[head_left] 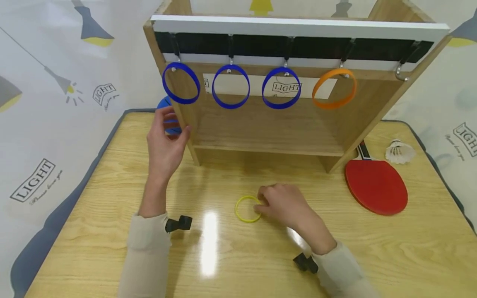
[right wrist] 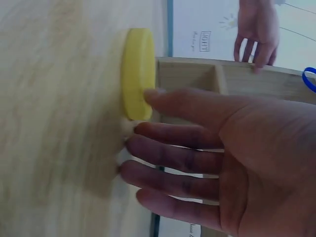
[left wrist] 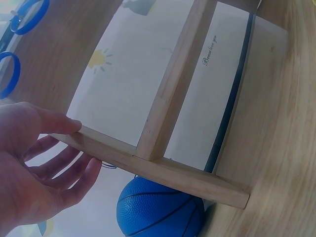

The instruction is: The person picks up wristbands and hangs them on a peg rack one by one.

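My left hand [head_left: 165,142] grips the left side panel of a wooden shelf [head_left: 238,147], its thumb on the front edge and its fingers around the outer side. My right hand [head_left: 285,205] is low over the table at the right edge of a yellow ring [head_left: 240,217], which lies flat. In the right wrist view the thumb overlaps the yellow ring [right wrist: 138,69], and the other fingers extend loosely beside it. Three blue rings [head_left: 213,92] and an orange ring [head_left: 335,105] hang from hooks along the shelf's top rail [head_left: 298,25].
A bare hook [head_left: 400,74] is at the rail's right end. Behind the left panel sits a blue ball [left wrist: 158,210]. A red table tennis paddle [head_left: 376,186] and a white shuttlecock [head_left: 400,152] lie on the wooden table [head_left: 112,174] to the right. Printed cloth surrounds the table.
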Tool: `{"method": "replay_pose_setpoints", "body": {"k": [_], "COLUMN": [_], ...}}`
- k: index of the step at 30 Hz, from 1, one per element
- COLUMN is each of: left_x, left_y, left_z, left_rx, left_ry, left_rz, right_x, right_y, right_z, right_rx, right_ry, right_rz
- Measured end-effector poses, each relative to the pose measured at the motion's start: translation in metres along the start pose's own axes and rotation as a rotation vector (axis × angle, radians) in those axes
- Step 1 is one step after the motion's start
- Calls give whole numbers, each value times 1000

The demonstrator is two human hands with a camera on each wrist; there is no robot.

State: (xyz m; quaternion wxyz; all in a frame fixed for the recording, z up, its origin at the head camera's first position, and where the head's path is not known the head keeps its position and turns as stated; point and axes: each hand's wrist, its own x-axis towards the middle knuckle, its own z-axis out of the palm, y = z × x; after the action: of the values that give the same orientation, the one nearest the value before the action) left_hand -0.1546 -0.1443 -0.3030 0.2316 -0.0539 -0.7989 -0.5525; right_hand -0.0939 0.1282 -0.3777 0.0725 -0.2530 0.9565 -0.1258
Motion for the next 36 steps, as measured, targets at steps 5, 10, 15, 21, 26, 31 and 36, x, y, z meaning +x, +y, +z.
{"method": "replay_pose_setpoints", "body": {"k": [5,10,15,21,26,31,36], "left_x": [-2,0,6,9,8,7,7], "left_y": [4,1,-22,-34,-33,-34,-33], "left_z": [-1,-1,0,1,0,1,2], "left_rx": [9,11,9,3,5,8,8], "left_ry": [-3,2,6,3,3,-1,-7], "left_rz": [-5,11,22,30,24,27,21], "right_x": [5,6,-2,-14,-16,-15,-17], "right_y": [0,10,27,40,43,43,46], "right_z": [9,1,-25,-49,-50,-44,-41], "right_rx": [-2,48,145,131,111,75,56], "right_ry": [48,80,104,207,170,132,123], "right_rz": [6,10,41,50,70,60,37]}}
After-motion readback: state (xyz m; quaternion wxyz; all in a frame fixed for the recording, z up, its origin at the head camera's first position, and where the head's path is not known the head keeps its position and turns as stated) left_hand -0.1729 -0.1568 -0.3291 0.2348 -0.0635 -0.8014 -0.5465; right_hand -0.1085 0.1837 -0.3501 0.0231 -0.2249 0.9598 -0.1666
